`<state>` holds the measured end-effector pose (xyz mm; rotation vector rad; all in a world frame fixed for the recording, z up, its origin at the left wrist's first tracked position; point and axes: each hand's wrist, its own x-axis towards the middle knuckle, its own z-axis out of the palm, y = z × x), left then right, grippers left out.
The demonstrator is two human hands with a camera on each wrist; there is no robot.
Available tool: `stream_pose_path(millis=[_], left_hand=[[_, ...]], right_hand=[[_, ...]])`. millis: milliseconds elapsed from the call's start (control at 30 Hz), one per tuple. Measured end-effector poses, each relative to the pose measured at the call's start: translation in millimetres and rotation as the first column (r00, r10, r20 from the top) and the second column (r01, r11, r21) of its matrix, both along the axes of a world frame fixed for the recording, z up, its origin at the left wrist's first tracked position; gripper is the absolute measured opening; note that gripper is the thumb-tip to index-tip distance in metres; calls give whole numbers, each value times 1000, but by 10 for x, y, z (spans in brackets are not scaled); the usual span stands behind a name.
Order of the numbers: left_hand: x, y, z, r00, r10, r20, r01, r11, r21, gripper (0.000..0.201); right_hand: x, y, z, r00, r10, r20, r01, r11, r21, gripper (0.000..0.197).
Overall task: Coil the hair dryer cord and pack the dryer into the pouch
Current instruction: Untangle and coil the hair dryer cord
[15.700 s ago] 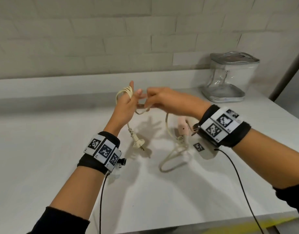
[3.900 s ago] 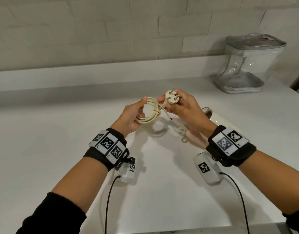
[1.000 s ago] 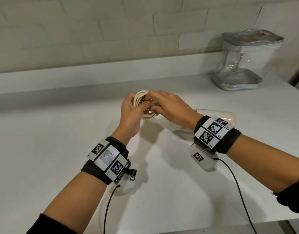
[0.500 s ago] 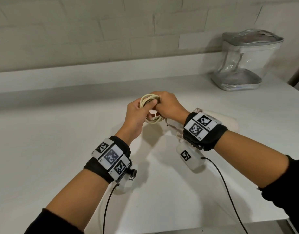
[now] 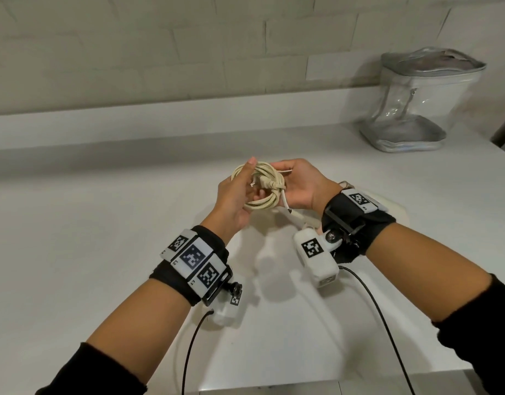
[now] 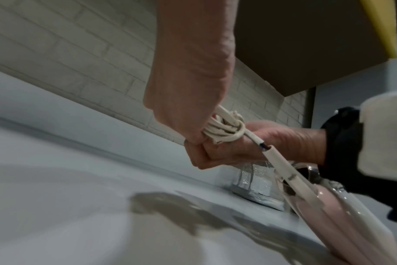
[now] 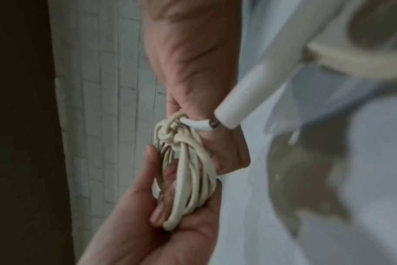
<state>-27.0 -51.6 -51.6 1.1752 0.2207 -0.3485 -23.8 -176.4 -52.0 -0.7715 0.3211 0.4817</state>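
Both hands had a grip on the coiled cord (image 5: 260,185), held above the table (image 5: 74,223). In the head view the left hand (image 5: 234,195) curled round the near-left side of the loops, its thumb raised over the top, while the right hand (image 5: 299,185) closed on the right side where a turn of cord bound the loops together. A short straight run of cord dropped from that bind toward the hair dryer (image 5: 388,205), which lay on the table almost wholly hidden behind the right wrist band; only a pale edge of it showed. The plug could not be made out among the loops. The clear pouch (image 5: 416,101) stood well apart at the far right, by the wall (image 5: 131,52), with its silver top rim gaping.

From the left wrist the left hand (image 6: 188,89) clenched the bundled cord (image 6: 224,129), and the right hand (image 6: 249,145) gripped just below and behind it. The cord ran down into the hair dryer (image 6: 342,226), pink and white, cut off at the lower right corner. The pouch (image 6: 254,184) showed only in part behind the hands.

The right wrist view was blurred. The right hand (image 7: 202,89) pinched the cord (image 7: 188,170) at its knotted top; the left hand (image 7: 170,224) cradled the lower loops with fingers curled round them. The hair dryer (image 7: 272,80) crossed the upper right, cut off by the frame.
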Motion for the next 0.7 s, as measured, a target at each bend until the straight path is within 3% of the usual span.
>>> stream_pose_path(millis=[133, 233, 433, 567, 700], left_hand=[[-12, 29, 2, 1000, 14, -28, -14, 999, -31, 22], [-14, 75, -7, 999, 35, 25, -37, 996, 82, 23], [-3, 153, 41, 994, -32, 108, 8, 975, 222, 17], [39, 145, -13, 988, -89, 126, 36, 927, 373, 27], [67, 117, -52, 991, -74, 109, 27, 924, 382, 29]], right_hand=[[30, 5, -11, 994, -74, -74, 76, 997, 26, 22], [39, 0, -4, 978, -178, -112, 184, 982, 40, 18], [109, 57, -48, 961, -270, 59, 277, 943, -187, 17], [150, 51, -81, 972, -232, 46, 236, 940, -247, 5], [158, -38, -62, 993, -96, 72, 109, 973, -201, 8]])
